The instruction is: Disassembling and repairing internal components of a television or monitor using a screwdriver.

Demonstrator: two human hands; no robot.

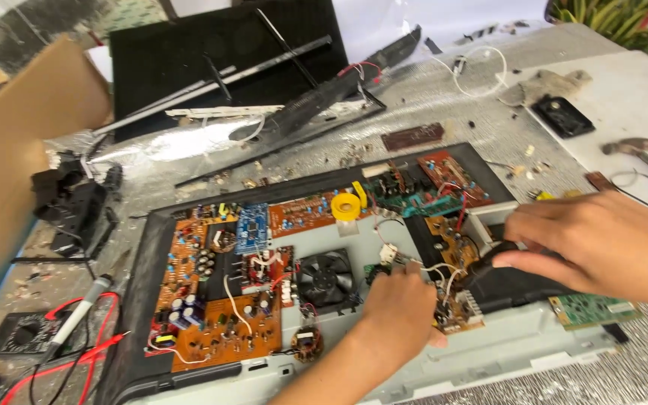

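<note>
Working over an opened appliance chassis [189,367], head view only. Left hand [399,311] rests on a small brown circuit board [455,311] at the chassis's right side, fingers curled down among white wires [436,268]; whether they pinch anything, cannot tell. Right hand [601,244] fingers closed around a black tool handle [489,266], tip hidden behind the left hand, just above the same board.

Count inside chassis: one black fan [325,277], one yellow tape roll [346,206], one blue board [252,227], several orange-brown boards, the largest at lower left [219,334]. One green board [590,307] lies at the right edge.

Surface: table [451,105] covered in silver foil-like sheet, littered with crumbs and debris. One multimeter [20,334] with red and black leads at lower left, one hammer [643,150] far right, one black panel [181,52] with metal strips at back, cardboard [16,150] on the left. Green plant leaves [624,19] at top right corner.
</note>
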